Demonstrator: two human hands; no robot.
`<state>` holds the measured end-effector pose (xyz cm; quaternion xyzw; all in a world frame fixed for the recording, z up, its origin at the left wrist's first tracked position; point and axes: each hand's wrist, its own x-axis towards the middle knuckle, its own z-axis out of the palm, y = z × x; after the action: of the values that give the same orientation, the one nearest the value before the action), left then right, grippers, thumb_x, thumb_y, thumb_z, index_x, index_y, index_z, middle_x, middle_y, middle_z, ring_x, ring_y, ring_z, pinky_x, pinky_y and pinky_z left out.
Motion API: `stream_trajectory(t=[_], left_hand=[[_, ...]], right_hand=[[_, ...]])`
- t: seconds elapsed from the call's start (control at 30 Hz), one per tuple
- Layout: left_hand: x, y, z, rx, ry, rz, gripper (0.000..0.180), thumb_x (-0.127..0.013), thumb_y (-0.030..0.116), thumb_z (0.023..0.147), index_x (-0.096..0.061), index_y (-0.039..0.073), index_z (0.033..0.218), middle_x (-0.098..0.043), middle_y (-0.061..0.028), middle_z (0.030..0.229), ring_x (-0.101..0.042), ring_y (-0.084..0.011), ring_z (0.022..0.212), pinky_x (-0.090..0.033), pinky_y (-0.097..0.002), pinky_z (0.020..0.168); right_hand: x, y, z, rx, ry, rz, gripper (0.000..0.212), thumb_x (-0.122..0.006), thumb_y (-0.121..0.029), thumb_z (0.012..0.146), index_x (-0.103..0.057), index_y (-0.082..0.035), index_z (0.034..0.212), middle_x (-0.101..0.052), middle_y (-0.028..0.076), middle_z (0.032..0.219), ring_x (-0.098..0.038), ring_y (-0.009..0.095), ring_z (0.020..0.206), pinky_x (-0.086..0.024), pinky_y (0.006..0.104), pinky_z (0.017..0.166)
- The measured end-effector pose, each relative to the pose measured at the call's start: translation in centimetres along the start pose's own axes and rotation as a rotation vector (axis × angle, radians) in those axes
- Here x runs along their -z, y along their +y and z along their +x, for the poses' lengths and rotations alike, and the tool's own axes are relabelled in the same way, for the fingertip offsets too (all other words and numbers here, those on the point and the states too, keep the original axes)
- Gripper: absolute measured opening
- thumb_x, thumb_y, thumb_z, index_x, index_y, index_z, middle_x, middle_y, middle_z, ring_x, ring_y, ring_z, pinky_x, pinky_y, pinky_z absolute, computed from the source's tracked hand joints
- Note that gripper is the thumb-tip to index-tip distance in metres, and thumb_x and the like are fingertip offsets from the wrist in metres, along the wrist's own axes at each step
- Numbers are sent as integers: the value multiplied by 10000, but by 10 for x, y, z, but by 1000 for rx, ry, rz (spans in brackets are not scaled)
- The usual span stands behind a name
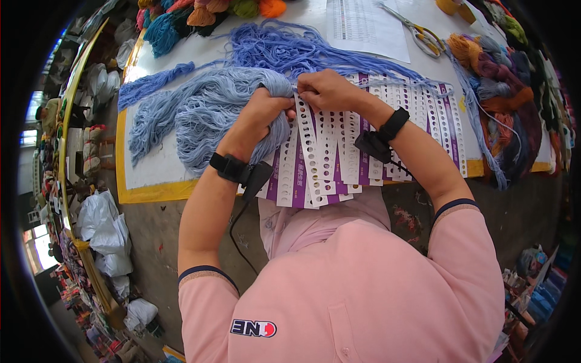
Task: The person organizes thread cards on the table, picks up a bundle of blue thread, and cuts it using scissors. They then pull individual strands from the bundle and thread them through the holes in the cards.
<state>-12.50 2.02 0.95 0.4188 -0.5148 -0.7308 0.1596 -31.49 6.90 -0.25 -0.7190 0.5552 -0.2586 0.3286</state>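
Observation:
My left hand (264,115) is closed round the top of a skein of light blue thread (212,115), which spreads across the table to the left. Close to it, my right hand (330,92) has its fingers pinched together over the top end of a white card strip with punched holes (307,142); what lies between the fingertips is too small to make out. Several more hole-punched cards, white and purple (448,124), overlap in a row along the table's front edge. Beyond my hands lies a loose heap of darker blue thread (272,48), with strands running right over the card tops.
Scissors with yellow handles (426,41) and a printed sheet (366,27) lie at the back. Multicoloured skeins (499,97) hang over the table's right side; others (209,12) sit at the far left. Yellow tape edges the white table (157,190). White bags (103,227) stand left.

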Motion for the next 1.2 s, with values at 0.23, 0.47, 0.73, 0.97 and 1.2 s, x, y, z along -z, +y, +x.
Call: stream_trajectory(t=[0.23, 0.47, 0.73, 0.97, 1.2], left_hand=[[-2, -2, 9, -107, 193, 454, 83, -614, -12, 798, -642, -69, 852, -631, -77, 694, -583, -133, 554, -464, -265, 523], [20, -6, 12, -104, 162, 488, 82, -634, 11, 804, -653, -65, 828, -647, -89, 691, -587, -149, 536, -459, -273, 516], [19, -6, 5, -129, 102, 156, 92, -672, 35, 815, -657, -52, 841, -633, -83, 694, -564, -139, 542, -462, -276, 525], [26, 4, -5, -51, 97, -113, 106, -673, 38, 826, -662, -58, 870, -654, -78, 782, -587, -135, 645, -472, -247, 571], [44, -1, -3, 124, -131, -491, 189, -607, 55, 880, -625, -106, 976, -621, -64, 783, -560, -114, 624, -478, -236, 579]], right_hand=[[1, -2, -3, -41, -7, 13, 117, -541, -125, 890, -616, -36, 891, -666, 69, 634, -672, 222, 623, -503, 343, 624], [1, -7, -5, -74, 17, 97, 114, -510, -92, 949, -586, -27, 895, -647, 43, 626, -571, 113, 495, -453, 274, 486], [0, -7, -7, -52, 74, 82, 142, -524, -116, 894, -616, -26, 832, -655, 72, 608, -660, 224, 600, -497, 349, 612], [-4, -4, -10, -24, 55, -112, 248, -693, -263, 815, -607, -34, 852, -658, 128, 714, -654, 307, 715, -496, 403, 651], [-11, -5, -7, 17, 81, -264, 215, -670, -232, 748, -607, -53, 849, -651, 147, 762, -637, 361, 777, -488, 447, 684]])
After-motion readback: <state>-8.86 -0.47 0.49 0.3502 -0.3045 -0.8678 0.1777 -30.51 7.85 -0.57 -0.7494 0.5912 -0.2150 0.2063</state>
